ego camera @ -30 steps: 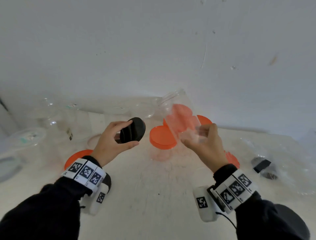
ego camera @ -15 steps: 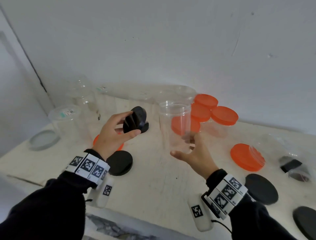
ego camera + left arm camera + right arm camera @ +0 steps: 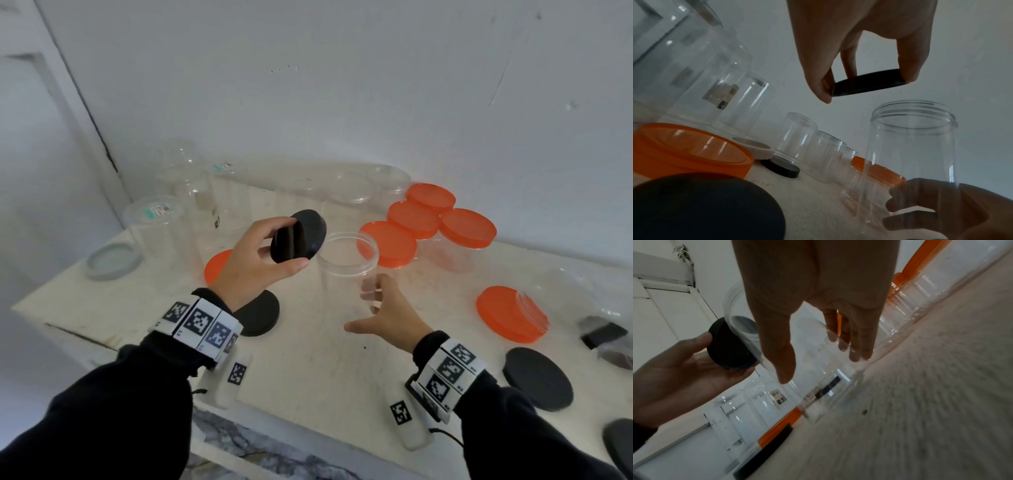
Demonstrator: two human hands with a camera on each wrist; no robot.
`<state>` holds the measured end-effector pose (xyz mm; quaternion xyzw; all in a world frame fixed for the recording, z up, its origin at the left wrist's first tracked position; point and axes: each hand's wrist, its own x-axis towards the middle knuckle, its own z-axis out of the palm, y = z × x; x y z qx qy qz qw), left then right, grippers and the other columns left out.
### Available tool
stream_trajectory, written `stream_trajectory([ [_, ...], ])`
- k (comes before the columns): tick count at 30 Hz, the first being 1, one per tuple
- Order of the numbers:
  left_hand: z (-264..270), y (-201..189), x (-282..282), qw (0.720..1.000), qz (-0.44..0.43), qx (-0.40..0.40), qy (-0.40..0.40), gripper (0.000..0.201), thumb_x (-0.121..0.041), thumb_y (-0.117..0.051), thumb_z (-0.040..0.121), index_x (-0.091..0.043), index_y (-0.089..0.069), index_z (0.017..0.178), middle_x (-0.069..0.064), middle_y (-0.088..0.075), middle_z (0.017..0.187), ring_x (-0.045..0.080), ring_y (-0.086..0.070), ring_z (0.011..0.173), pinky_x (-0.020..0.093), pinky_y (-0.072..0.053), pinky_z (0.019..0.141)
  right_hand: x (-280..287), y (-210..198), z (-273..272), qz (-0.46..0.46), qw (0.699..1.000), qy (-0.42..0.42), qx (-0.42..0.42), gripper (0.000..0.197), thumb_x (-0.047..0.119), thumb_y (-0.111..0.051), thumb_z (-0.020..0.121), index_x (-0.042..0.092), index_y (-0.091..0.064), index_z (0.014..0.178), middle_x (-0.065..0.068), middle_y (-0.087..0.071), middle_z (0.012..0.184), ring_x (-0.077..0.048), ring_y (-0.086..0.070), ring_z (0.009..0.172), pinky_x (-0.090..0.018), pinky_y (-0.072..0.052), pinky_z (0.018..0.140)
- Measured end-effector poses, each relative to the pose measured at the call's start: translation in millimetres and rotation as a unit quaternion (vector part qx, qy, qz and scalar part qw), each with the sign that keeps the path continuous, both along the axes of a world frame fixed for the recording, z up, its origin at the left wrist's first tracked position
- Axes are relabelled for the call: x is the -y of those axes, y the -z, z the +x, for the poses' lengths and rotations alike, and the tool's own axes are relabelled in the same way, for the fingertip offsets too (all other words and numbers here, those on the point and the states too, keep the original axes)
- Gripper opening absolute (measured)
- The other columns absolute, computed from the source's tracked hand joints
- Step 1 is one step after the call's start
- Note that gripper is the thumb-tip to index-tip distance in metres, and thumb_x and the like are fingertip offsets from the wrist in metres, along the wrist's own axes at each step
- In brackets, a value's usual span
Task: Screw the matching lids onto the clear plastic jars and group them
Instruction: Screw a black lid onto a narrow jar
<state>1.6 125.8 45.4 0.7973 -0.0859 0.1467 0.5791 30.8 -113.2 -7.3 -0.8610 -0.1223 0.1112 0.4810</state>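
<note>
L hand [image 3: 253,260] pinching black lid [image 3: 297,236] tilted by jar [image 3: 347,270] rim, R hand [image 3: 387,317] gripping jar low, thumb out left

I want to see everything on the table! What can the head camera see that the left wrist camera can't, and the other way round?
Only the head view shows the four orange-lidded jars grouped at the back, the tipped-over jar with an orange lid on the right, and the wristbands.

Only the left wrist view shows the screw threads on the jar's mouth and the inside of a loose orange lid.

Both show the left hand pinching a black lid above the open jar, which the right hand grips.
</note>
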Motion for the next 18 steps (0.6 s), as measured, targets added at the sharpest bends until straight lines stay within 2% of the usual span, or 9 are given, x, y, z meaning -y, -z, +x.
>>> stream_trajectory([
  [3, 2.6, -3.7, 7.9, 0.999, 0.022, 0.005, 0.023, 0.06, -0.048, -0.069, 0.06, -0.036, -0.052, 0.116, -0.013, -0.052, 0.125, 0.002, -0.048, 0.117, 0.024, -0.043, 0.098, 0.5, 0.1, 0.2, 0.003, 1.0, -0.011, -0.011, 0.076, 0.019, -0.085, 0.063, 0.02, -0.033, 0.118, -0.001, -0.043, 0.126, -0.014, -0.047, 0.116, -0.021, -0.042, 0.086],
  [6, 7.3, -7.6, 15.1, 0.998, 0.054, 0.017, 0.036, 0.062, -0.048, -0.067, 0.061, -0.03, -0.052, 0.119, -0.011, -0.051, 0.124, 0.004, -0.048, 0.117, 0.03, -0.043, 0.1, 1.2, -2.3, -0.5, 0.019, 0.999, -0.024, -0.029, 0.082, 0.022, -0.084, 0.065, 0.025, -0.024, 0.12, 0.002, -0.041, 0.129, -0.014, -0.044, 0.121, -0.029, -0.042, 0.096],
  [8, 10.8, -10.7, 19.5, 0.996, 0.076, 0.025, 0.049, 0.062, -0.049, -0.067, 0.062, -0.03, -0.053, 0.119, -0.008, -0.049, 0.124, 0.007, -0.046, 0.118, 0.031, -0.043, 0.101, 1.1, -5.1, -1.1, 0.026, 0.999, -0.024, -0.031, 0.086, 0.027, -0.084, 0.066, 0.026, -0.023, 0.126, 0.006, -0.04, 0.128, -0.012, -0.043, 0.12, -0.03, -0.042, 0.098],
  [12, 17.6, -16.2, 27.5, 0.991, 0.108, 0.034, 0.078, 0.057, -0.053, -0.068, 0.062, -0.04, -0.051, 0.114, -0.01, -0.047, 0.122, 0.012, -0.044, 0.119, 0.034, -0.045, 0.099, 0.0, -8.1, 0.0, 0.015, 1.0, -0.003, -0.001, 0.073, 0.026, -0.084, 0.065, 0.028, -0.034, 0.118, 0.003, -0.042, 0.124, -0.015, -0.045, 0.114, -0.027, -0.044, 0.093],
  [18, 26.1, -19.7, 40.0, 0.979, 0.172, 0.032, 0.103, 0.063, -0.06, -0.065, 0.058, -0.036, -0.054, 0.116, -0.012, -0.046, 0.119, 0.007, -0.039, 0.117, 0.032, -0.041, 0.099, -2.7, -5.4, 2.0, 0.027, 1.0, 0.009, 0.005, 0.075, 0.022, -0.086, 0.062, 0.023, -0.036, 0.118, 0.0, -0.046, 0.122, -0.015, -0.048, 0.11, -0.025, -0.048, 0.087],
])
